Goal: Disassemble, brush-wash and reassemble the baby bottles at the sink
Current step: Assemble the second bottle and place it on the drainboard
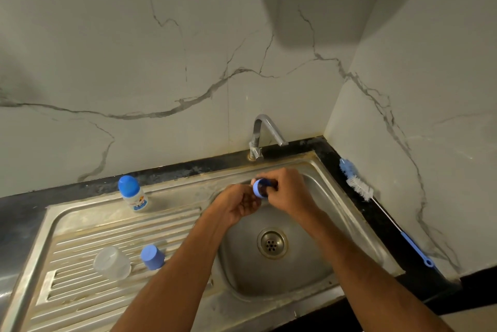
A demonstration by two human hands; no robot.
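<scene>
Over the steel sink basin (pixel 317 197), my right hand (pixel 287 192) grips a blue screw ring (pixel 259 188) of a baby bottle. My left hand (pixel 235 205) is curled just beneath the ring; what it holds is hidden by its fingers. An assembled baby bottle (pixel 133 194) with a blue cap stands at the back of the drainboard. A clear bottle body (pixel 112 262) and a blue cap (pixel 152 257) stand upside down on the drainboard (pixel 80 237). A blue-and-white bottle brush (pixel 359 183) lies on the black counter to the right of the sink.
The tap (pixel 265 134) rises behind the basin, with no water running. The drain (pixel 272 243) sits in the basin's middle. Marble walls close in behind and on the right. Black counter (pixel 16 213) edges the sink.
</scene>
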